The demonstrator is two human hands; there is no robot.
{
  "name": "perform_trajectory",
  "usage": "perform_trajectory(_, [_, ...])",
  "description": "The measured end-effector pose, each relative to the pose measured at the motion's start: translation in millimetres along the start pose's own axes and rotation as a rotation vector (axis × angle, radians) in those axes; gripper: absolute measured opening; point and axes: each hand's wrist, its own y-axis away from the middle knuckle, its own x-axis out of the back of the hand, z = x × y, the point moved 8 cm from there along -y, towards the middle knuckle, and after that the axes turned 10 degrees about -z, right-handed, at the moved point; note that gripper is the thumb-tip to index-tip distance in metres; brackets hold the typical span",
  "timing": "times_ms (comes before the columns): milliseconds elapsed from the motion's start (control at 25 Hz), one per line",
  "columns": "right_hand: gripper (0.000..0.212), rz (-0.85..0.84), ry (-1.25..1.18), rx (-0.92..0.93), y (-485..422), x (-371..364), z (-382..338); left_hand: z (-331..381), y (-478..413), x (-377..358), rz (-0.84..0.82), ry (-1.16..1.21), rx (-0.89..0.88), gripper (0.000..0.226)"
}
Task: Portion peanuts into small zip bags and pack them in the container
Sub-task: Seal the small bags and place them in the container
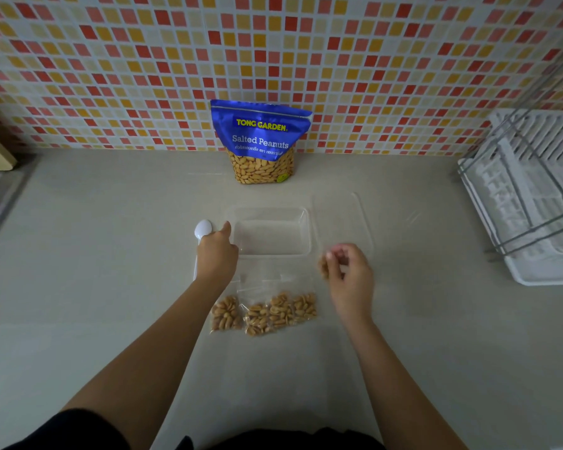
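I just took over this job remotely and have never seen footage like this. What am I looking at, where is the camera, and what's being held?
No robot here: a person works bare-handed, filmed by one head-worn camera looking down. On the counter are a peanut bag by the wall, a clear container, a lid right of it, filled zip bags nearest the person, and a rack far right. The left hand lies over a white spoon; its grip is unclear. The right hand, fingers curled, holds a tan lump, too blurred to name.

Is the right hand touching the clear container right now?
Apart. The head view shows a visible gap between the right hand and the right rim of the clear container.
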Motion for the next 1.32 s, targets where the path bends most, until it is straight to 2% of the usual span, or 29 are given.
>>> perform_trajectory(120, [0.006, -0.044, 0.049, 0.143, -38, -18, -49, 1, 0, -1, 0.01, -0.034, -0.014, 0.045])
perform_trajectory(200, [0.009, -0.128, 0.166, 0.152, -58, -41, -62, 2, 1, -2, 0.006, -0.057, -0.02, 0.046])
perform_trajectory(280, [0.015, -0.281, 0.365, 0.106, -71, -68, -58, 3, 1, -3, -0.003, -0.075, -0.027, 0.05])
perform_trajectory(400, [0.023, -0.595, 0.744, 0.046, -71, -100, -44, 3, -1, -4, -0.01, -0.079, -0.022, 0.051])
perform_trajectory(480, [0.027, -0.688, 0.891, 0.099, -67, -108, -44, 3, -3, -5, -0.002, -0.1, -0.02, 0.049])
perform_trajectory(560, [0.029, -0.695, 0.941, 0.131, -65, -110, -46, 1, -4, -6, 0.003, -0.121, -0.016, 0.05])
perform_trajectory(680, [0.027, -0.674, 0.876, 0.14, -63, -102, -54, 3, -4, -7, -0.008, -0.147, -0.04, 0.048])
perform_trajectory(840, [0.034, -0.497, 0.524, 0.15, -40, -58, -71, 17, 14, 8, 0.028, -0.118, -0.136, 0.045])
perform_trajectory(960, [0.039, -0.571, 0.466, -0.078, 7, -39, -29, -2, 44, 8, 0.035, -0.155, -0.115, 0.036])
perform_trajectory(1040, [0.049, -0.654, 0.429, -0.246, 40, -40, 6, -26, 66, -14, -0.072, -0.242, -0.029, 0.036])
perform_trajectory(1080, [0.051, -0.658, 0.407, -0.263, 51, -43, 15, -35, 77, -27, -0.124, -0.251, 0.009, 0.037])
perform_trajectory(1160, [0.05, -0.616, 0.366, -0.219, 58, -50, 19, -44, 90, -47, -0.193, -0.185, 0.049, 0.041])
perform_trajectory(1320, [0.035, -0.533, 0.321, -0.121, 61, -51, 10, -49, 98, -42, -0.159, 0.063, 0.096, 0.045])
